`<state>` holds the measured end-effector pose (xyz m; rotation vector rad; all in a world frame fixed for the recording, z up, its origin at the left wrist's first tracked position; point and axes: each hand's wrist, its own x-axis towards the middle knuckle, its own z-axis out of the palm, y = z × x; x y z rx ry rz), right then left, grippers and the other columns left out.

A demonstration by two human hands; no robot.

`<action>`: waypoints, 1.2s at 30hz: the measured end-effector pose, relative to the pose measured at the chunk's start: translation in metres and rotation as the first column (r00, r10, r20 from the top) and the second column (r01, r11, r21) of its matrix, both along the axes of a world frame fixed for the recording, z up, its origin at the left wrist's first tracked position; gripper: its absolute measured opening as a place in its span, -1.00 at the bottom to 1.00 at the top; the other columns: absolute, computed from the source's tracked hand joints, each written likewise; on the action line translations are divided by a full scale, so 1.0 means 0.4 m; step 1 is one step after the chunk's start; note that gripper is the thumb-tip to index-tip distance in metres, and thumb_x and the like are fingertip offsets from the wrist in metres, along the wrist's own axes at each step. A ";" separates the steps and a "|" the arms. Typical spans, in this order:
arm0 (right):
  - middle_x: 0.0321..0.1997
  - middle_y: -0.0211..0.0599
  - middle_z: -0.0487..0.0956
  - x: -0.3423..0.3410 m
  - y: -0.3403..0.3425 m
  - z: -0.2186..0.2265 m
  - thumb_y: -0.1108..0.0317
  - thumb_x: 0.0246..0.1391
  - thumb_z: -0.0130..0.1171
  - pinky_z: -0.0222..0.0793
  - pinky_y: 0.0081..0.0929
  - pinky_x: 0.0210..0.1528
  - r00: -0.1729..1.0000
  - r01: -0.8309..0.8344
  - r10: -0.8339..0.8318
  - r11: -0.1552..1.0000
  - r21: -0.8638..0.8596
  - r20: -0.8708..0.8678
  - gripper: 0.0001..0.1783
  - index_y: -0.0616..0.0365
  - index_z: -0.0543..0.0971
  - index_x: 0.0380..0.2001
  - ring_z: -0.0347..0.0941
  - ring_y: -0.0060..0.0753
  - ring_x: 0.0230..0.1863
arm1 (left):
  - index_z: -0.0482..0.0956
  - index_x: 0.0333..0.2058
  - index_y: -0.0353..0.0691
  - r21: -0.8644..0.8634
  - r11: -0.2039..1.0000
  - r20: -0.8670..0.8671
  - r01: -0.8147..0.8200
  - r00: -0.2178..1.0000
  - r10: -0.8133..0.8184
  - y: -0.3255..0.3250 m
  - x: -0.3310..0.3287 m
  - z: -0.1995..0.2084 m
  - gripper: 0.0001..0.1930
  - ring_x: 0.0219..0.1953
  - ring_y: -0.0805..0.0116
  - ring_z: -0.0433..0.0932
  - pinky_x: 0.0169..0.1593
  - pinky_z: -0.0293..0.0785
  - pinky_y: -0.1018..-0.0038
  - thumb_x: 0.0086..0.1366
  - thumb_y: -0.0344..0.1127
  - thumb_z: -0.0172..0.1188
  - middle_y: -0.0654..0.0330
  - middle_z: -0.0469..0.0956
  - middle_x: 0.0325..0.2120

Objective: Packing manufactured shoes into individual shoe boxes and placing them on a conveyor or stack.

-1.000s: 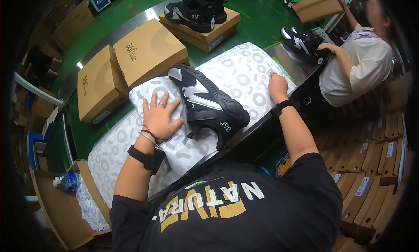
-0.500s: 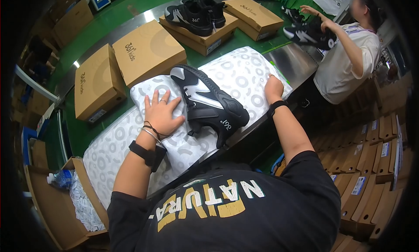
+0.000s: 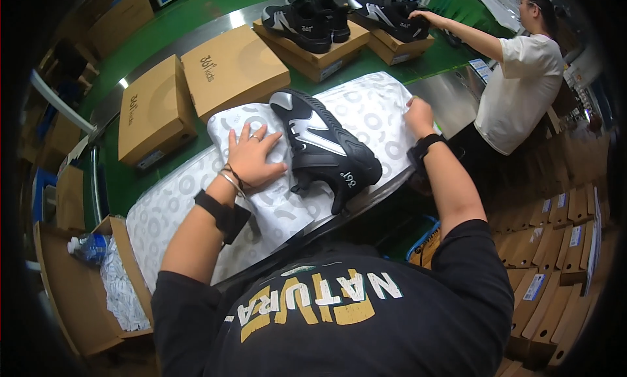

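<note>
A black sneaker (image 3: 333, 158) with white and silver patches lies on its side on white patterned wrapping paper (image 3: 372, 99), toe pointing away from me. My left hand (image 3: 257, 158) rests with fingers spread on a bulge of this paper beside the sneaker. What the bulge covers is hidden. At the right edge of the paper, my right hand (image 3: 420, 119) is closed, gripping the sheet near its far corner. More patterned paper spreads to the left, under my left forearm.
Closed brown shoe boxes (image 3: 235, 70) stand beyond the paper. Black sneakers (image 3: 307, 24) sit on one box; a co-worker (image 3: 519, 83) touches another sneaker (image 3: 388, 16) on the box at far right. An open carton (image 3: 124, 272) holds small white packets and a bottle (image 3: 88, 248). Boxes (image 3: 548, 266) are stacked at right.
The co-worker has moved the black sneakers from the right onto the far-right box. My hands keep their places on the paper while the whole view shifts slightly.
</note>
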<state>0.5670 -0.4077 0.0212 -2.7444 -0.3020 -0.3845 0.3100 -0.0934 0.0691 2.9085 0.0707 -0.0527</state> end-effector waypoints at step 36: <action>0.04 0.12 0.24 -0.154 0.781 0.228 0.26 -0.40 0.34 0.19 -0.33 0.05 0.551 -0.817 0.799 0.456 -0.353 -0.242 0.09 0.09 -0.09 0.19 0.25 0.01 0.02 | 0.40 -0.18 -0.40 -0.957 -0.239 -0.289 -0.161 0.562 0.775 0.367 0.174 -0.036 -0.52 -0.22 0.32 0.39 -0.15 0.29 0.46 0.02 -0.11 0.10 0.07 0.43 -0.21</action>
